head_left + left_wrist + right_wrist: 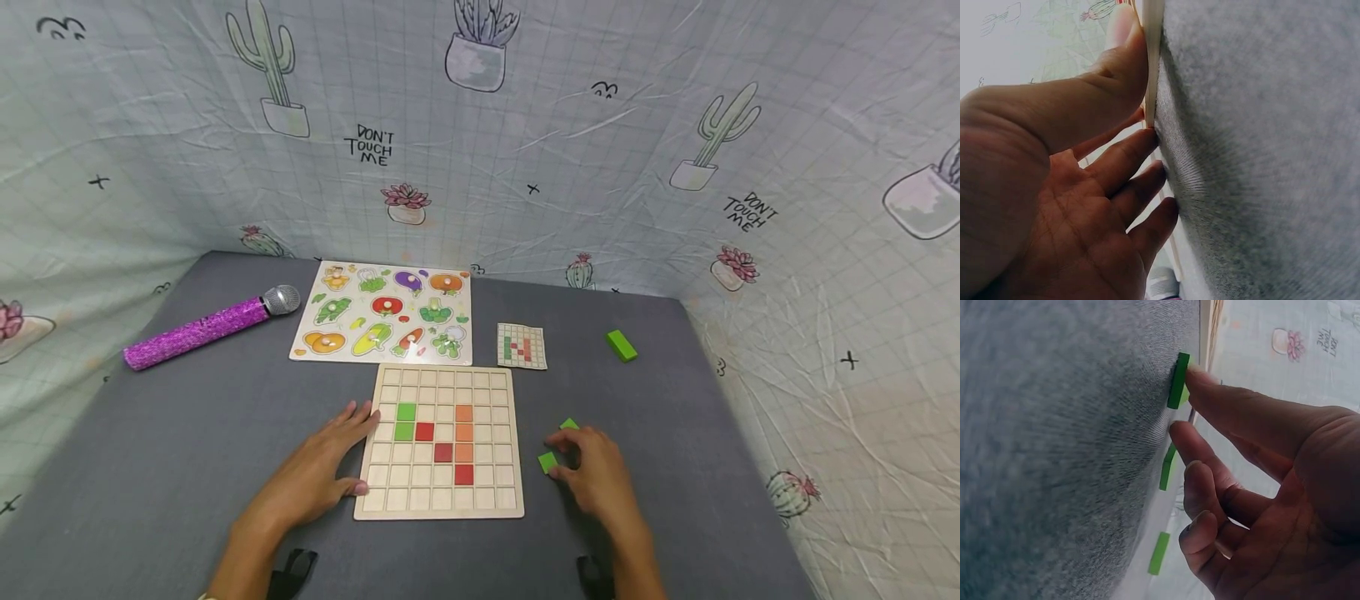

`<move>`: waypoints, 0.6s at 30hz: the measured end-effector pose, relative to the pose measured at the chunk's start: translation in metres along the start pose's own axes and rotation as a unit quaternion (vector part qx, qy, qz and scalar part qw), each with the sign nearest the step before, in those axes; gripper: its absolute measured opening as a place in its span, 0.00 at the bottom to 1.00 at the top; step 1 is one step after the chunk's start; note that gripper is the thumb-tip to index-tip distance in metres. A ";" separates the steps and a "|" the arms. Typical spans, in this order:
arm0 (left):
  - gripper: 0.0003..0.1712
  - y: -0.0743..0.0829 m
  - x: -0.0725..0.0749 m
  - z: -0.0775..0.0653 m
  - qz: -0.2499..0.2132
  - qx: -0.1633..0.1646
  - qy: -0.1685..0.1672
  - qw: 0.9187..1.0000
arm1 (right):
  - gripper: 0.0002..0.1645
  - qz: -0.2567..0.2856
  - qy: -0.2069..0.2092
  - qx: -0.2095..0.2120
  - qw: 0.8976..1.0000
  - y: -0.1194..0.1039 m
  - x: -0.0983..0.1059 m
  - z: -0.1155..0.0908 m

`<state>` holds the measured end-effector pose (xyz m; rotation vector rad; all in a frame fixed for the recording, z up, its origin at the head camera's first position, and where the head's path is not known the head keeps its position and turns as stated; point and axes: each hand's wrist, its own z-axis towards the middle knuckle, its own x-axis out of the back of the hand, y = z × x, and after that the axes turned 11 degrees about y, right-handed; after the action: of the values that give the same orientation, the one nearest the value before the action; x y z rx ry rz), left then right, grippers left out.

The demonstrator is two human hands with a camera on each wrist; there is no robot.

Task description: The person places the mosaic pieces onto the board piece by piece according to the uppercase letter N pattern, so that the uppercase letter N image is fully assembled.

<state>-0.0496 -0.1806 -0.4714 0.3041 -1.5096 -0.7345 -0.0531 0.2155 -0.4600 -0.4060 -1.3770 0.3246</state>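
Note:
A square wooden grid board (435, 500) lies on the grey table, with green, red and orange square tiles set in some of its cells. Along the board's left edge rests my left hand (318, 467), fingers extended and thumb touching the near part of that edge. To the right of the board, my right hand (596, 475) reaches down with bent fingers. Its thumb touches a green block (1179, 381), while the index finger stays apart from it in the right wrist view. Another green block (570, 424) lies just beyond, partly hidden by the fingers.
A third green block (622, 346) lies farther right. Behind the board are a small printed grid card (522, 347) and a vegetable picture board (382, 329). A glittery purple microphone (202, 331) lies back left. A patterned cloth (480, 167) hangs around the table.

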 end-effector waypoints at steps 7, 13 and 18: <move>0.57 0.002 0.000 0.001 -0.001 0.003 0.000 1.000 | 0.18 0.002 -0.023 -0.022 1.000 -0.003 -0.002 0.002; 0.57 0.002 0.000 0.000 0.000 0.000 0.002 1.000 | 0.17 0.007 -0.014 -0.023 1.000 -0.006 -0.006 0.002; 0.56 0.002 0.000 0.000 -0.001 -0.002 0.004 1.000 | 0.18 0.016 -0.009 -0.011 1.000 -0.008 -0.007 0.003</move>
<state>-0.0492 -0.1793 -0.4707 0.3049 -1.5004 -0.7370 -0.0573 0.2057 -0.4623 -0.4448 -1.3946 0.3409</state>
